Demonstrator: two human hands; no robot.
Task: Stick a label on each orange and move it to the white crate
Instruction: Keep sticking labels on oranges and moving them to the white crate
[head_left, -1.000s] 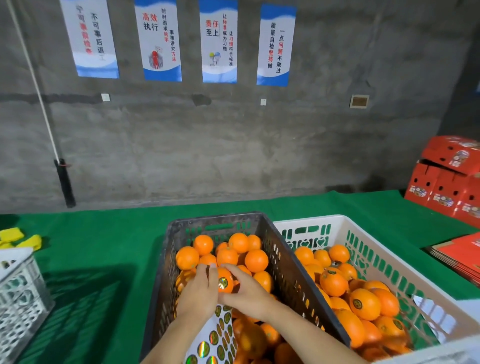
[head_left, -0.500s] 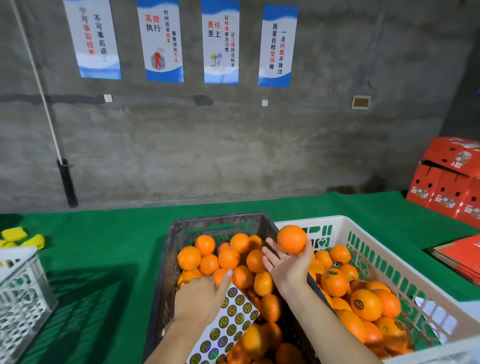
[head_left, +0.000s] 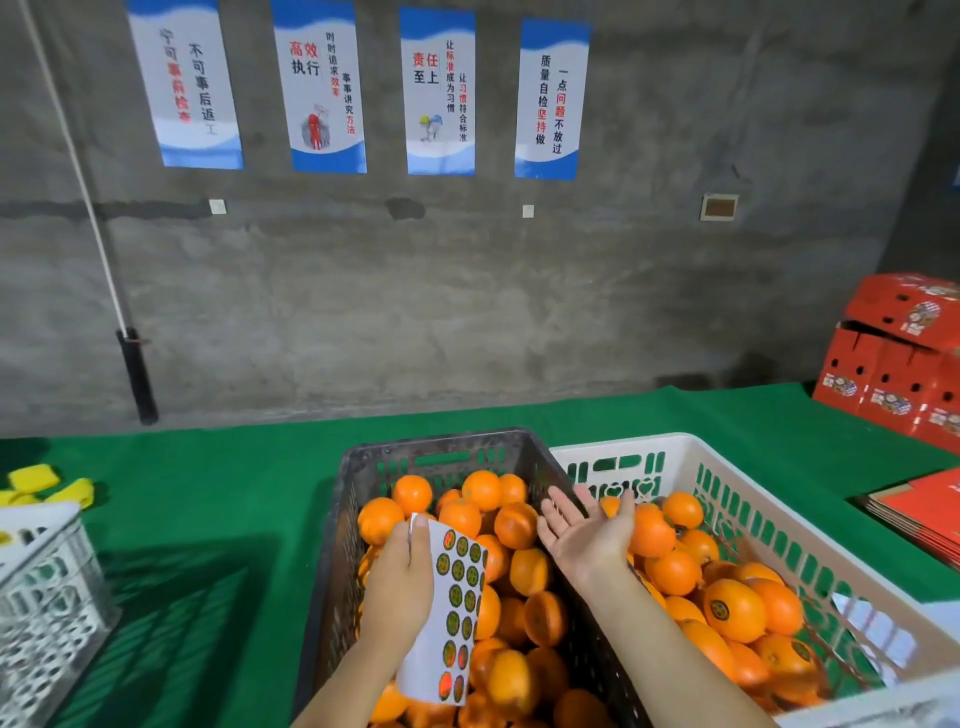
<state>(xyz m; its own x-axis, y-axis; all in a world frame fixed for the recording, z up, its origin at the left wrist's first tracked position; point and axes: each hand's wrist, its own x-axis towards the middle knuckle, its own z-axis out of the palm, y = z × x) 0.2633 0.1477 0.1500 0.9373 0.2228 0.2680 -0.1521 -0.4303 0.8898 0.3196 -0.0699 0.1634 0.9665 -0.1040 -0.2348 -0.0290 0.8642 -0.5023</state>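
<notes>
While gripping white label sheet (head_left: 453, 613) in left hand (head_left: 399, 582), holds right hand (head_left: 584, 540) spread empty over black plastic crate (head_left: 441, 448) rim beside white plastic crate (head_left: 623, 441).

Four posters (head_left: 440, 91) hang on the concrete wall (head_left: 467, 312); red cartons (head_left: 893, 374) and yellow blocks (head_left: 36, 480) sit on the green cloth (head_left: 208, 493).

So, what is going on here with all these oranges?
A person is labelling oranges. The left hand grips a sticker sheet over the dark crate, which is full of fruit. The right hand is open and empty, palm up, above where that crate meets the white crate, where labelled oranges lie.
</notes>
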